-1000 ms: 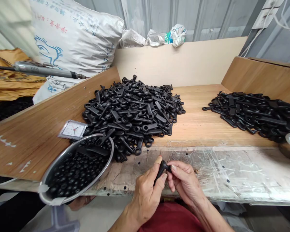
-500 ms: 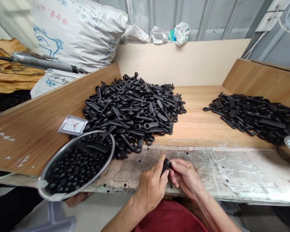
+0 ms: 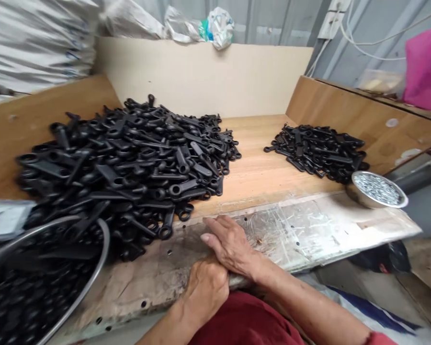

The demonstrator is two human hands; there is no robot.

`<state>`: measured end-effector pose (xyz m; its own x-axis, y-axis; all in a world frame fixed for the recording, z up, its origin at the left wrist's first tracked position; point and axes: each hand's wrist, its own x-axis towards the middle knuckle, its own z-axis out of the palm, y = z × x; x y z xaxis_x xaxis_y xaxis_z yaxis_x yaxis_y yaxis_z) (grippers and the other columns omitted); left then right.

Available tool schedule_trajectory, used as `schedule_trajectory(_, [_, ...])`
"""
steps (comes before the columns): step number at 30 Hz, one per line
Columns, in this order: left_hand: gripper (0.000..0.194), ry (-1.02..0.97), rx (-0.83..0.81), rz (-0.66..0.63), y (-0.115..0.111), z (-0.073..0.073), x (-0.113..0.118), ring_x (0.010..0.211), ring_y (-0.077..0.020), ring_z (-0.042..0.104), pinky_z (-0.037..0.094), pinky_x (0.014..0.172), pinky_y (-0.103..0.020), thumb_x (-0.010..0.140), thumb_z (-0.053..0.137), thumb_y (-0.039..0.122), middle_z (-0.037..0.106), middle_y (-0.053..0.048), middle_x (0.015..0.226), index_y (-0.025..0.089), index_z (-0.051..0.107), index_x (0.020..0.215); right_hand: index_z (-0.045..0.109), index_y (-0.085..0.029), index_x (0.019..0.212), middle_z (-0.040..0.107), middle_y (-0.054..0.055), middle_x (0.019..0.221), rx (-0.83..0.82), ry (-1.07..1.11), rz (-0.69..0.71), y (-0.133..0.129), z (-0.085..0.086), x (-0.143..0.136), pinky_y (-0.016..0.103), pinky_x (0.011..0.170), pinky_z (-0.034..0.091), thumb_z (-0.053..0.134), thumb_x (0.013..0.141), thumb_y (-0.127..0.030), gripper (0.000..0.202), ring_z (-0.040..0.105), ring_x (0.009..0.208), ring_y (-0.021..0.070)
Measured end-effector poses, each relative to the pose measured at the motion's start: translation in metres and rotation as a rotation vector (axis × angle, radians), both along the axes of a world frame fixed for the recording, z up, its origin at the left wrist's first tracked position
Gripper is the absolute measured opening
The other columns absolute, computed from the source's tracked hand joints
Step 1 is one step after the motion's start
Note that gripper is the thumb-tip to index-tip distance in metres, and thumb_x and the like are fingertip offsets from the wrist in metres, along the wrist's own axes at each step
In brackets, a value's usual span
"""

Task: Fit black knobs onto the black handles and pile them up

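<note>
At the front edge of the bench, my left hand [image 3: 209, 283] is closed into a fist, and whatever lies inside it is hidden. My right hand [image 3: 232, 244] rests over the top of that fist, thumb and fingers stretched out to the left, palm turned down. No part shows between the two hands. Just beyond them, to the left, rises a large pile of black plastic crank handles [image 3: 154, 167], each with a ring-shaped end. A metal bowl [image 3: 107, 239] of small round black pieces stands at the lower left, with a few handles lying in it.
A smaller pile of black handles [image 3: 318, 152] lies at the right. Near it stands a steel bowl [image 3: 359, 197] of small shiny metal pieces. Wooden boards [image 3: 366, 115] wall the bench. A square clock [image 3: 7, 218] sits at the left, and a pink bag [image 3: 427, 72] at far right.
My view has swung to the right. My right hand has left its pinch at the end of the black piece in my left hand and now lies flat over the left fist.
</note>
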<state>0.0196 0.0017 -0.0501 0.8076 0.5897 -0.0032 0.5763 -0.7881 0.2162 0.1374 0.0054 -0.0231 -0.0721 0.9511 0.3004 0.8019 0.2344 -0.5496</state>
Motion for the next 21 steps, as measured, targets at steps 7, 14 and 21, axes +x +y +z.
schedule_trajectory(7, [0.032,-0.111,0.142,-0.131,0.01,0.004,0.005,0.049,-0.0216,0.061,0.044,0.048,-0.027,0.064,0.037,-0.001,0.063,-0.008,0.053,0.016,0.063,0.057,0.056,-0.016,0.103,0.062,0.005,0.081,-0.03,0.045,-0.097,-0.003,-0.004,0.007,0.025,0.072,0.042,0.038,0.09,-0.025,0.025,0.055,0.077,0.0164])
schedule_trajectory(14, [0.02,-0.272,-0.091,0.083,0.017,0.003,-0.004,0.06,-0.0206,0.064,0.046,0.052,-0.025,0.069,0.044,0.014,0.067,-0.006,0.064,0.017,0.063,0.064,0.061,-0.015,0.088,0.062,0.006,0.076,0.009,0.015,0.069,-0.027,-0.009,0.011,0.024,0.072,0.041,0.038,0.091,-0.026,0.025,0.054,0.074,0.0159])
schedule_trajectory(21, [0.017,-0.525,-0.037,0.149,0.009,-0.006,-0.02,0.061,-0.0136,0.061,0.049,0.056,-0.02,0.071,0.047,0.019,0.061,0.0,0.067,0.018,0.06,0.082,0.06,-0.015,0.098,0.063,0.006,0.09,-0.226,0.044,0.38,-0.051,0.01,0.034,0.019,0.072,0.04,0.042,0.091,-0.025,0.022,0.057,0.083,0.0133])
